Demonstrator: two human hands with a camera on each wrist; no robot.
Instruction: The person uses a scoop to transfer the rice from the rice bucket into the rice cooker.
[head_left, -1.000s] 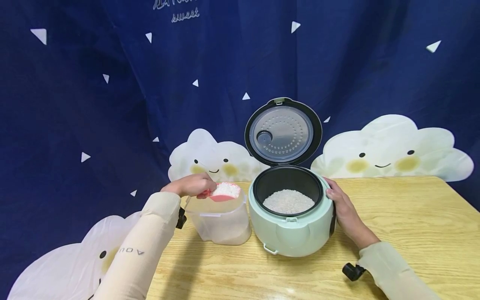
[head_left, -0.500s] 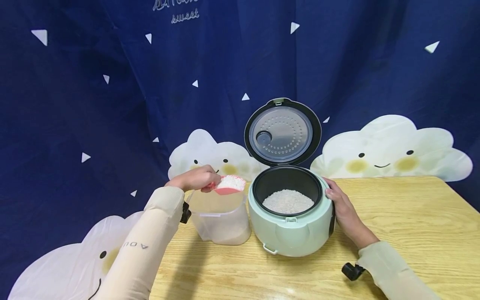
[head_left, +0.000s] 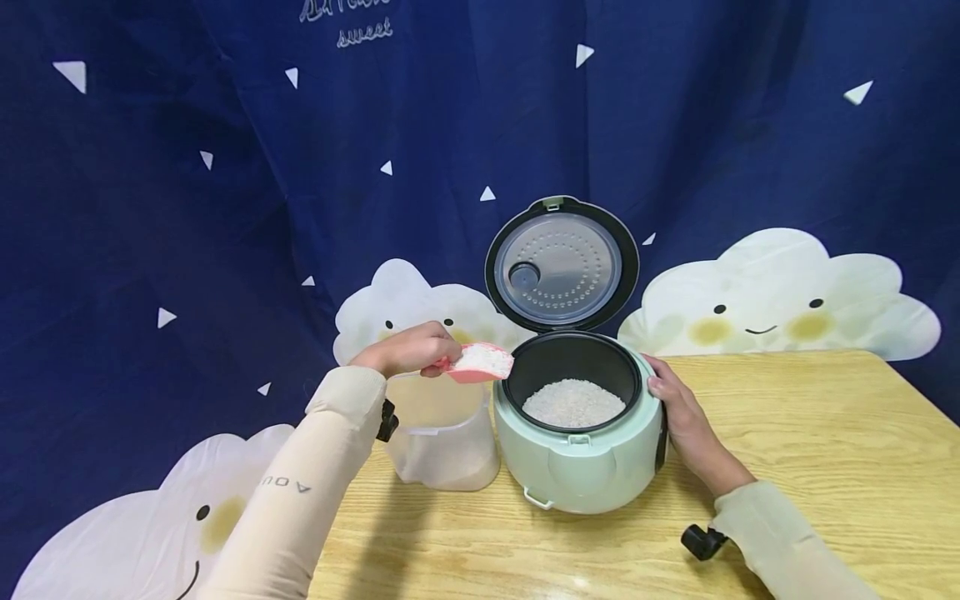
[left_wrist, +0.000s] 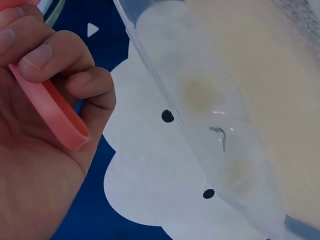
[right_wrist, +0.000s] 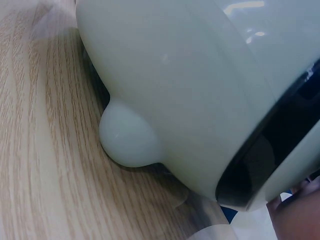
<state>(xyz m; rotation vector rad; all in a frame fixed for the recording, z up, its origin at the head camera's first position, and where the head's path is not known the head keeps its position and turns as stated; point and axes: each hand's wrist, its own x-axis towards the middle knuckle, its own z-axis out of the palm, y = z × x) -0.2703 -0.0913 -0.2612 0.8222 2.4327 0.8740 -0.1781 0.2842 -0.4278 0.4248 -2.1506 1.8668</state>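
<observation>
My left hand [head_left: 414, 348] grips the handle of a pink scoop [head_left: 472, 375] heaped with white rice [head_left: 486, 359]. In the left wrist view the fingers curl round the scoop's pink handle [left_wrist: 47, 110]. The scoop is above the right side of a translucent plastic container [head_left: 446, 454], its tip overlapping the left rim of a mint-green rice cooker [head_left: 581, 475] in the head view. Rice [head_left: 573, 403] lies in the cooker's black inner pot [head_left: 558, 354]. Against the cooker's right side rests my right hand [head_left: 693, 421], thumb near the top rim, other fingers mostly hidden.
The cooker's lid [head_left: 562, 267] stands raised at the back. Both vessels sit side by side on a wooden table [head_left: 810, 442]. Behind hangs a dark blue curtain [head_left: 420, 108] with clouds and triangles. A dark panel [right_wrist: 280, 140] shows on the cooker's side.
My left hand has carried the filled scoop rightward and slightly up, from over the container to the cooker's left rim. The right hand has stayed at the cooker's side.
</observation>
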